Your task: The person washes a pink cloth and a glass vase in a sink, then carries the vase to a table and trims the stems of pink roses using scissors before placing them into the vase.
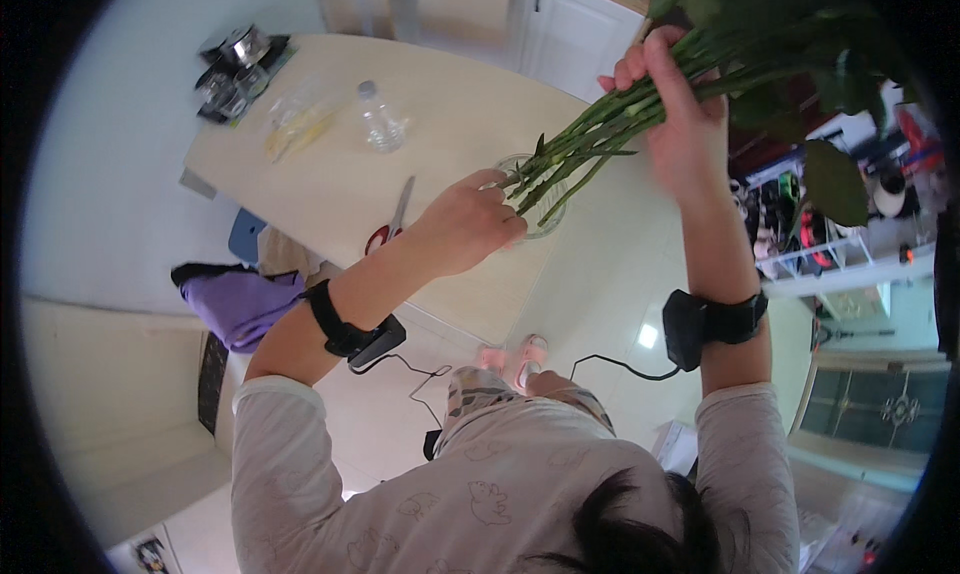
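Green stems (590, 139) gripped mid-length by the right hand (680, 124), fingers (640, 69) wrapped tight round the bunch, so the cut ends angle down at the clear glass vase (545, 209). Left hand (470, 224) sits at the vase rim, fingers curled and pinching the stem tips, probably steering them in; the exact contact is hidden. Vase stands near the tabletop (330, 189) edge. Red-handled scissors (392, 224) lie just beside the left hand. Further back: an empty plastic bottle (380, 119), crumpled clear wrap (295, 124), dark items at the far corner.
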Demonstrator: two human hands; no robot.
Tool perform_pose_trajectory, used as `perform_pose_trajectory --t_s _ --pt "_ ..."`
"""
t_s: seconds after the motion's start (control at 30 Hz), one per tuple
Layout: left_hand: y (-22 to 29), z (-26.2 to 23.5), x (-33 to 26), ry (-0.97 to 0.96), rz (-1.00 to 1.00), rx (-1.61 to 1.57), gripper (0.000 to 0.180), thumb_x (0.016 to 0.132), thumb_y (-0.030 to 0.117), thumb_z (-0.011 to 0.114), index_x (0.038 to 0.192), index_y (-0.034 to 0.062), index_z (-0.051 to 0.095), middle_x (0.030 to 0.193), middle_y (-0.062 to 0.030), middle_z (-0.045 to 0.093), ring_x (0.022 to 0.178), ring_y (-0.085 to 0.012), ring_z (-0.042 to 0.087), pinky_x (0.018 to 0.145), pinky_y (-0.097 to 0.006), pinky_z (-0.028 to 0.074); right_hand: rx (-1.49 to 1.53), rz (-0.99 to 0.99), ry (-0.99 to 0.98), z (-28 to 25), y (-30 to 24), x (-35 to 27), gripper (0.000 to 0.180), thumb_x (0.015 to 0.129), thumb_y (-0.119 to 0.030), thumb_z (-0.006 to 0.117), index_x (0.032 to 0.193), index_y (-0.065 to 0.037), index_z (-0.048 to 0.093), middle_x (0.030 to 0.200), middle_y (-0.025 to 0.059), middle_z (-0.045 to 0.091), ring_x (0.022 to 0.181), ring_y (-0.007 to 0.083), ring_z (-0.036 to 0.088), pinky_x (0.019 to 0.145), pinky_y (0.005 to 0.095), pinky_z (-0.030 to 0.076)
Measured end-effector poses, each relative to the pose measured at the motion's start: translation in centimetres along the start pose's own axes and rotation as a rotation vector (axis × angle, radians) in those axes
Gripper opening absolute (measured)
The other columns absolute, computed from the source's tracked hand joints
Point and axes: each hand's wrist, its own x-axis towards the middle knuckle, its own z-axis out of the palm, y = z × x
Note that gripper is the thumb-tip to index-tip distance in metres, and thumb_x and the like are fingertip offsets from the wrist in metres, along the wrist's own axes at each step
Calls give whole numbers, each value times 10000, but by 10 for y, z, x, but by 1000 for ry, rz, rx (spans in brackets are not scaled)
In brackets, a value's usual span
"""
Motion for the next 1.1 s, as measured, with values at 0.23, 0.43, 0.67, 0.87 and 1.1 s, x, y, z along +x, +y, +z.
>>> perform_pose_trajectory --t_s 0.23,0.43,0.67,0.87,1.1 --pt "-20 7 13 104 280 -60 107 664 177 572 645 130 478 594 19 503 672 -145 510 906 -325 359 -91 -61 64 -10 -35 -29 97 892 -174 417 846 -89 419 740 3 408 722 119 424 736 315 414" --pt "-18 12 63 78 525 -292 129 648 180 597 654 125 480 597 13 507 667 -157 507 895 -325 368 -222 -47 299 -26 -61 -55 97 904 -175 387 872 -86 405 750 2 400 724 114 412 731 305 402" --pt "115 -23 249 -82 783 -459 165 617 213 632 625 113 501 612 -8 553 712 -170 545 862 -330 361 -333 -41 617 -153 -235 -104 125 897 -200 417 868 -79 403 729 0 398 698 108 410 707 294 403" --pt "220 58 457 -99 929 -611 199 625 241 665 656 112 518 604 -19 532 687 -183 549 864 -351 348 -432 -24 810 -356 -288 -136 148 879 -204 462 919 -71 411 717 8 398 687 117 415 695 294 401" --pt "186 138 595 -71 1125 -630 194 630 240 668 672 120 521 621 -8 537 690 -177 553 870 -377 322 -556 -134 896 -468 -265 -77 145 875 -211 471 891 -71 434 734 4 409 697 108 426 706 291 400"
